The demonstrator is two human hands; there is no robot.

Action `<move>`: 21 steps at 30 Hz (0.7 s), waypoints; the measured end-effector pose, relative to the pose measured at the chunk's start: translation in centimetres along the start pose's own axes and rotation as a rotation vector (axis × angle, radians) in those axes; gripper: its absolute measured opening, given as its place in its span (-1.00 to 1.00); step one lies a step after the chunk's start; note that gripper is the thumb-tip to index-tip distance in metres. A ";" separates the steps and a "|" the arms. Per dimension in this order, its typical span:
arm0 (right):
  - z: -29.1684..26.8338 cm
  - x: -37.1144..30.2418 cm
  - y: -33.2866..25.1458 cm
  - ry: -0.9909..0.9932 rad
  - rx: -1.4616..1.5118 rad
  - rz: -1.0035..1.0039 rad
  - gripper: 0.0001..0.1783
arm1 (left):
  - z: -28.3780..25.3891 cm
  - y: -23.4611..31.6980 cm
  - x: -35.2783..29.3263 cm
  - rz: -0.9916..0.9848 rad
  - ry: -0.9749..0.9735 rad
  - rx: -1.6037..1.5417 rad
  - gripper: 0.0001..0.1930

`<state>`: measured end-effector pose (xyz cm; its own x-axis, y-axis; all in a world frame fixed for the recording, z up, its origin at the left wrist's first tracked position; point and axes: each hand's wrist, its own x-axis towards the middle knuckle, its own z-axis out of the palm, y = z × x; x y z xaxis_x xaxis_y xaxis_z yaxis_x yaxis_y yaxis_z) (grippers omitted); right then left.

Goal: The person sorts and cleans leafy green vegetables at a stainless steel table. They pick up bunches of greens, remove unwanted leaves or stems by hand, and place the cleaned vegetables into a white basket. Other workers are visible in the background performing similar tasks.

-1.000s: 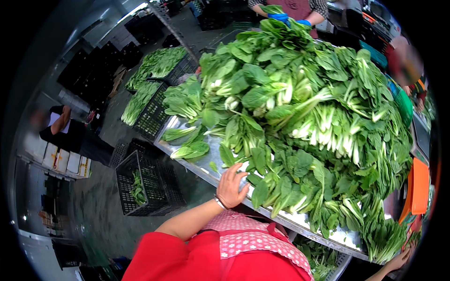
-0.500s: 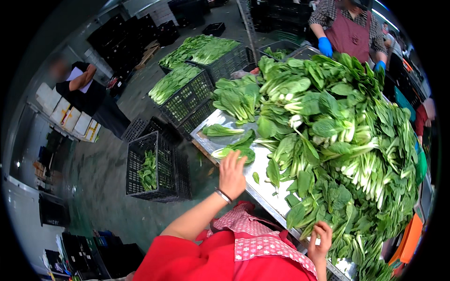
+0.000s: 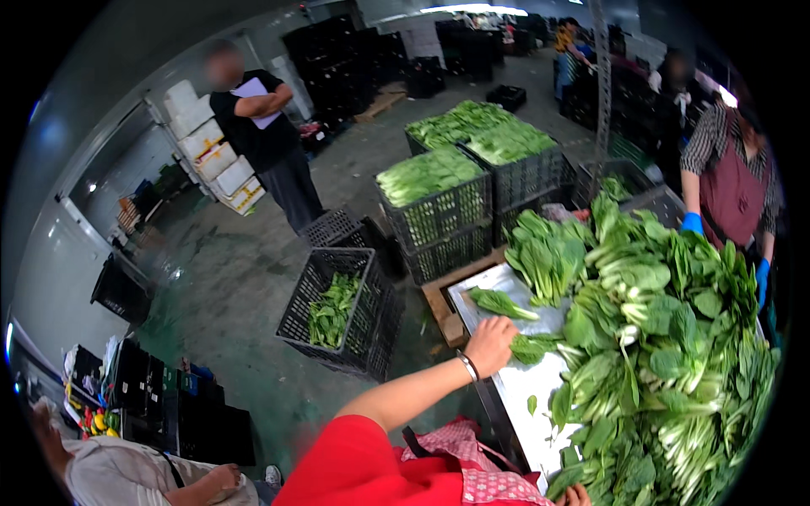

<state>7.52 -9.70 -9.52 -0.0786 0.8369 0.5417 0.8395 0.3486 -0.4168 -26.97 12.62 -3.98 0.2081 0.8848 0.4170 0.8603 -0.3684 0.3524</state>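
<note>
My left hand (image 3: 491,346), with a bracelet at its wrist, is closed on the base of a head of bok choy (image 3: 535,348) at the left edge of the metal table (image 3: 527,390). The leaves stick out to the right of my fingers. Just beyond lies another small bok choy (image 3: 502,303). A large heap of bok choy (image 3: 675,354) covers the right part of the table. At the lower edge, only the curled fingers of my right hand (image 3: 575,496) show beside the heap; what they hold is hidden.
Left of the table stands a black crate (image 3: 342,337) with some greens inside. Stacked crates (image 3: 439,215) full of greens stand beyond it. A person with folded arms (image 3: 261,126) stands far left, a co-worker in blue gloves (image 3: 730,181) far right, another person (image 3: 160,464) lower left.
My view has swung to the left, so things sit farther right and a person at lower left appears. My left hand has closed on the bok choy; my right hand has mostly left the view.
</note>
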 end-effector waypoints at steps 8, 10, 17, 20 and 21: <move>1.9 1.6 0.1 -0.061 -0.004 -0.108 -0.67 | 0.6 0.3 -1.2 -0.177 -0.034 -0.131 -0.67; 1.9 1.6 0.2 -0.068 -0.009 -0.114 -0.68 | 0.3 0.3 -1.8 -0.213 -0.031 -0.120 -0.67; 1.8 1.6 0.7 -0.075 -0.005 -0.134 -0.69 | -2.9 0.7 -3.4 -0.345 -0.128 -0.089 -0.56; 1.8 1.5 0.9 -0.075 -0.008 -0.139 -0.70 | -4.6 1.0 -3.9 -0.374 -0.077 -0.147 -0.56; 1.7 1.5 0.9 -0.072 -0.010 -0.139 -0.70 | -5.3 1.4 -4.0 -0.395 -0.069 -0.179 -0.57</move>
<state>7.23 -7.40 -10.36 -0.2323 0.8091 0.5398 0.8234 0.4590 -0.3336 -29.08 7.08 -0.68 -0.0848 0.9825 0.1657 0.7871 -0.0359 0.6158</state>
